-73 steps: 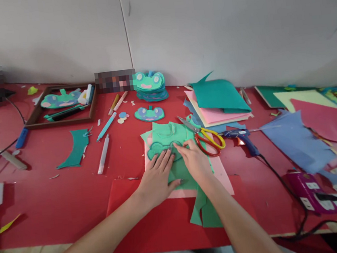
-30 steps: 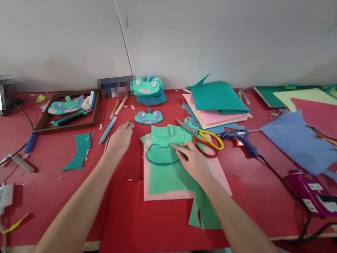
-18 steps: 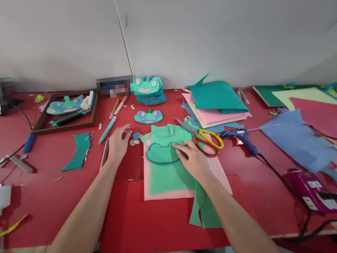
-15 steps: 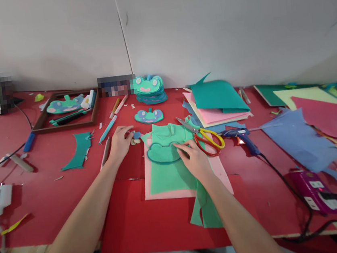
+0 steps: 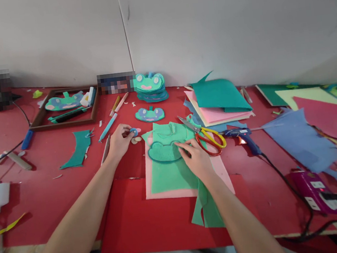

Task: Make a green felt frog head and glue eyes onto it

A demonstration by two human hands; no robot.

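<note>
Between thumb and fingertips, my left hand (image 5: 121, 143) pinches a small blue felt circle (image 5: 133, 132). A pink felt bit (image 5: 138, 130) and small pale round pieces (image 5: 136, 140) lie beside those fingers. My right hand (image 5: 197, 159) rests palm down, thumb and index finger apart, its fingertips on the right edge of a green cloud-shaped felt piece (image 5: 163, 152) with a darker rim. That piece lies on a green felt sheet (image 5: 171, 179) over a pink felt sheet (image 5: 149, 187). Scissors (image 5: 207, 136) with red and yellow handles lie just beyond my right hand.
A blue glue gun (image 5: 244, 135) lies to the right, its cord running to a purple power strip (image 5: 308, 191). Finished frog faces (image 5: 151, 88) are stacked by the wall. Folded felt sheets (image 5: 220, 98) lie behind the scissors. A brown tray (image 5: 65, 125) stands at the left.
My left fingers now pinch the blue felt circle, slightly raised and tilted, and the pink bit shows beside it. My right hand stays on the green piece. The view has shifted slightly.
</note>
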